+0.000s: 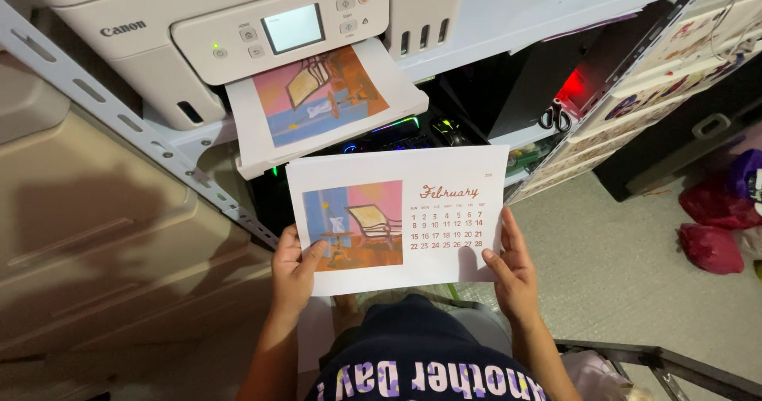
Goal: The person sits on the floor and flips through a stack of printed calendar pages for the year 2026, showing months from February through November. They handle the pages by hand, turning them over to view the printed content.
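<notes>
The printed calendar sheet point(413, 210) is being held flat and level between both hands, just in front of the printer point(198, 36) and above the person's lap. The left hand point(294, 270) is gripping the sheet's lower left corner, with the thumb lying over the picture panel on the sheet's left half and the fingers closed underneath. The right hand point(512, 270) is clamping the lower right edge, with the thumb resting on top near the date grid and the fingers extending up along the margin. The sheet is showing a coloured room picture on the left and a month grid in red on the right.

Directly beyond the sheet, a second printed sheet point(321, 91) is lying in the printer's output tray point(317, 143), bearing a similar coloured picture turned the other way. The two sheets are near but not touching.

The printer is sitting on a white metal shelf point(516, 12). Below the shelf, a dark recess is showing coloured lights point(397, 127) and a red glow point(571, 87). Scissors point(556, 117) are hanging just right of it. A beige cabinet point(103, 242) is standing to the left. The floor point(619, 266) at right is pale and speckled, with red bags point(710, 226) lying on it.
</notes>
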